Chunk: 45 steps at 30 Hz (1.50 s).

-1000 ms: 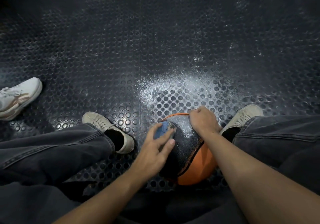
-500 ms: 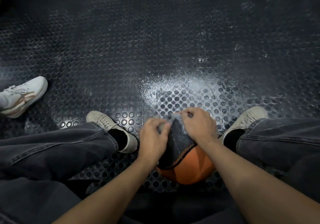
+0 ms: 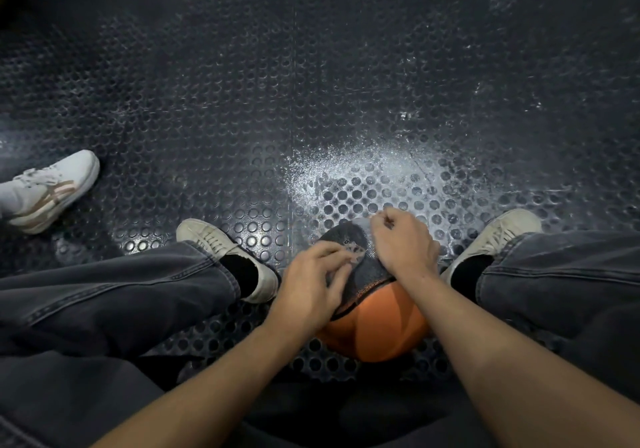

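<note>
Basketball (image 3: 377,326) lies under left grip (image 3: 308,285) and right grip (image 3: 403,243), both pinching its dark cloth (image 3: 346,236).

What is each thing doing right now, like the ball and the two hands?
ball: sits on the floor, under both hands.
left hand: pinches a pale scrap against the ball.
right hand: rests on the ball's top, fingers curled.
floor: dusted white just ahead of the ball.
</note>
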Each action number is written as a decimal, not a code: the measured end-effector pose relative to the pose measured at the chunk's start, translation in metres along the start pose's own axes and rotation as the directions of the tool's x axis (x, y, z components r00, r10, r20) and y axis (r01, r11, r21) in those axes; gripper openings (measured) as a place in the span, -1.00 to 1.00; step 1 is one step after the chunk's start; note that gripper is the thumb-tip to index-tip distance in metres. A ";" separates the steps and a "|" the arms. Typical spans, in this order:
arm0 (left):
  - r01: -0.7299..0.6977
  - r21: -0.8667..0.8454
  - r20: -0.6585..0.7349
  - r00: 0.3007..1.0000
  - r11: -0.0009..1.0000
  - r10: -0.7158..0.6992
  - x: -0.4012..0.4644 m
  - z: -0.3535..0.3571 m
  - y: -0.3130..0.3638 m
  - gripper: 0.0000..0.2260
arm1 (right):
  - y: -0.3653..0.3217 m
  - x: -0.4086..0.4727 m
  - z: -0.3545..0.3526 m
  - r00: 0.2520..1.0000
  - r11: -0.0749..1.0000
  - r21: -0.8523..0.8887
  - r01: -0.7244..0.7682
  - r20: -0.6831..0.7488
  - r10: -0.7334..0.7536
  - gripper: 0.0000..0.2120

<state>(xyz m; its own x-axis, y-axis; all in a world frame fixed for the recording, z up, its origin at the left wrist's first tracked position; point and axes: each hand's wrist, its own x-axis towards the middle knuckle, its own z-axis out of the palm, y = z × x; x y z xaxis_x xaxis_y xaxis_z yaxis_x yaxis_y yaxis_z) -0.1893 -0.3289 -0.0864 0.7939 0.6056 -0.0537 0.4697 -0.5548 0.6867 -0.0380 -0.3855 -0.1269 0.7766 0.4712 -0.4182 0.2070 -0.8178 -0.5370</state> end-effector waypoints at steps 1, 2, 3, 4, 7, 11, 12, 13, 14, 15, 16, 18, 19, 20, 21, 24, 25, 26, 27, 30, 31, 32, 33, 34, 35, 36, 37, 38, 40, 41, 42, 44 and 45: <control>0.023 -0.007 0.007 1.000 1.000 -0.023 0.007 0.000 -0.006 -0.82 | 0.001 0.000 0.000 0.999 1.000 0.005 0.024 0.021 -0.024 -0.70; 0.108 -0.017 0.008 0.994 0.994 -0.108 0.021 0.000 -0.011 -0.82 | 0.001 0.000 0.000 0.999 0.999 0.008 0.037 0.032 -0.038 -0.71; 0.242 -0.032 0.001 0.970 0.970 -0.242 0.038 0.003 -0.018 -0.82 | 0.000 -0.001 0.002 0.998 0.999 0.008 0.040 0.037 -0.040 -0.72; 0.381 -0.033 0.017 0.924 0.924 -0.381 0.052 0.005 -0.022 -0.81 | 0.000 -0.004 0.003 0.999 0.999 0.002 0.038 0.036 -0.038 -0.73; 0.346 0.045 0.040 0.937 0.937 -0.348 0.049 0.008 -0.018 -0.78 | -0.003 -0.009 0.003 1.000 0.999 -0.033 0.024 -0.011 -0.024 -0.76; -0.089 0.016 0.088 0.992 0.996 0.087 -0.009 0.003 -0.001 -0.74 | 0.003 -0.005 -0.005 0.999 1.000 -0.025 0.006 0.044 -0.005 -0.74; -0.084 0.014 0.084 0.993 0.996 0.082 -0.006 0.002 -0.006 -0.75 | 0.003 -0.004 -0.006 0.998 1.000 -0.019 0.016 0.059 -0.014 -0.73; -0.014 0.006 0.060 0.998 1.000 0.013 0.005 0.002 -0.009 -0.77 | 0.002 -0.003 -0.005 0.998 1.000 -0.012 0.023 0.062 -0.023 -0.72; 0.108 0.000 0.018 0.994 0.994 -0.108 0.021 0.003 -0.013 -0.78 | 0.002 -0.003 -0.003 0.998 1.000 -0.002 0.025 0.053 -0.025 -0.71; 0.240 0.007 -0.005 0.971 0.971 -0.240 0.035 0.005 -0.015 -0.79 | 0.000 -0.004 -0.002 0.999 1.000 0.011 0.017 0.039 -0.017 -0.71; 0.329 0.021 -0.006 0.944 0.944 -0.329 0.043 0.006 -0.017 -0.79 | -0.001 -0.008 0.000 1.000 1.000 0.019 0.000 0.028 0.000 -0.72; 0.299 0.044 0.005 0.954 0.953 -0.299 0.037 0.007 -0.012 -0.78 | -0.001 -0.013 0.002 1.000 1.000 0.000 -0.015 0.000 0.015 -0.74; 0.189 0.026 0.016 0.982 0.982 -0.190 0.025 0.006 -0.007 -0.77 | 0.000 -0.014 0.000 1.000 1.000 -0.012 -0.020 -0.005 0.020 -0.76; 0.075 0.006 0.042 0.996 0.997 -0.075 0.012 0.004 -0.002 -0.77 | 0.001 -0.011 -0.004 0.999 0.999 -0.014 -0.032 0.008 0.032 -0.77; -0.008 -0.011 0.076 0.997 1.000 0.009 -0.001 -0.001 0.000 -0.78 | 0.002 -0.007 -0.009 0.998 0.999 0.001 -0.048 0.039 0.048 -0.78; -0.024 0.027 0.094 0.995 0.999 0.022 0.001 -0.005 -0.007 -0.80 | 0.005 0.003 -0.017 0.992 0.997 0.025 -0.069 0.107 0.066 -0.82; 0.059 0.016 0.082 0.995 0.998 -0.060 0.012 -0.004 -0.009 -0.81 | 0.006 0.003 -0.017 0.993 0.999 0.011 -0.049 0.109 0.048 -0.82; 0.174 0.010 0.096 0.980 0.985 -0.174 0.025 -0.001 -0.011 -0.82 | 0.007 0.001 -0.015 0.994 1.000 -0.009 -0.021 0.110 0.022 -0.81; 0.284 0.026 0.127 0.950 0.958 -0.285 0.038 0.002 -0.014 -0.83 | 0.006 -0.002 -0.014 0.995 1.000 -0.023 0.009 0.103 -0.007 -0.80; 0.326 0.120 0.194 0.919 0.938 -0.344 0.057 0.002 -0.019 -0.78 | 0.006 -0.009 -0.007 0.997 0.999 -0.033 0.033 0.070 -0.031 -0.78; 0.277 0.117 0.207 0.932 0.954 -0.296 0.054 -0.001 -0.018 -0.81 | 0.006 -0.007 -0.007 0.997 0.999 -0.032 0.019 0.069 -0.017 -0.79; 0.198 0.097 0.220 0.952 0.975 -0.215 0.045 -0.005 -0.014 -0.84 | 0.008 -0.005 -0.006 0.996 0.999 -0.038 -0.009 0.083 0.012 -0.80; 0.102 0.074 0.233 0.965 0.992 -0.116 0.035 -0.009 -0.009 -0.83 | 0.009 -0.003 -0.007 0.993 0.998 -0.051 -0.047 0.105 0.052 -0.80; 0.017 0.054 0.239 0.971 0.998 -0.029 0.026 -0.012 -0.004 -0.81 | 0.012 0.000 -0.008 0.986 0.994 -0.066 -0.086 0.138 0.095 -0.78; -0.038 0.044 0.248 0.968 0.998 0.026 0.020 -0.012 -0.003 -0.80 | 0.014 0.002 -0.009 0.977 0.991 -0.077 -0.110 0.176 0.122 -0.74; -0.052 0.057 0.252 0.967 0.997 0.036 0.021 -0.010 -0.004 -0.81 | 0.015 0.003 -0.010 0.970 0.990 -0.080 -0.120 0.204 0.134 -0.71; -0.031 0.069 0.256 0.967 0.997 0.012 0.028 -0.007 -0.005 -0.81 | 0.015 0.003 -0.011 0.967 0.990 -0.074 -0.122 0.217 0.135 -0.68; 0.036 0.079 0.259 0.964 0.996 -0.056 0.040 -0.001 -0.006 -0.82 | 0.016 0.004 -0.011 0.966 0.990 -0.069 -0.124 0.220 0.136 -0.66; 0.249 0.096 0.279 0.923 0.964 -0.267 0.065 0.011 -0.008 -0.82 | 0.016 0.003 -0.011 0.971 0.989 -0.063 -0.133 0.193 0.143 -0.62; 0.300 0.106 0.301 0.899 0.948 -0.318 0.073 0.013 -0.008 -0.81 | 0.016 0.002 -0.011 0.974 0.989 -0.057 -0.138 0.173 0.146 -0.60; 0.288 0.120 0.318 0.895 0.950 -0.312 0.075 0.013 -0.006 -0.80 | 0.016 0.001 -0.010 0.976 0.988 -0.055 -0.144 0.160 0.151 -0.60; 0.187 0.070 0.332 0.922 0.980 -0.200 0.062 0.006 0.000 -0.82 | 0.016 0.000 -0.011 0.975 0.986 -0.057 -0.156 0.150 0.163 -0.60; 0.127 0.038 0.330 0.935 0.991 -0.133 0.052 0.000 0.003 -0.85 | 0.015 0.000 -0.013 0.975 0.985 -0.054 -0.163 0.145 0.169 -0.61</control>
<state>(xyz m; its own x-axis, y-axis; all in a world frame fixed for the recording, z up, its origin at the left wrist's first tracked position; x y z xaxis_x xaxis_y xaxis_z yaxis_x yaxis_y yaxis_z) -0.1462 -0.2990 -0.0875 0.8071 0.4516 -0.3803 0.5812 -0.4947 0.6461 -0.0271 -0.4015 -0.1259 0.7058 0.3687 -0.6048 0.1096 -0.9004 -0.4210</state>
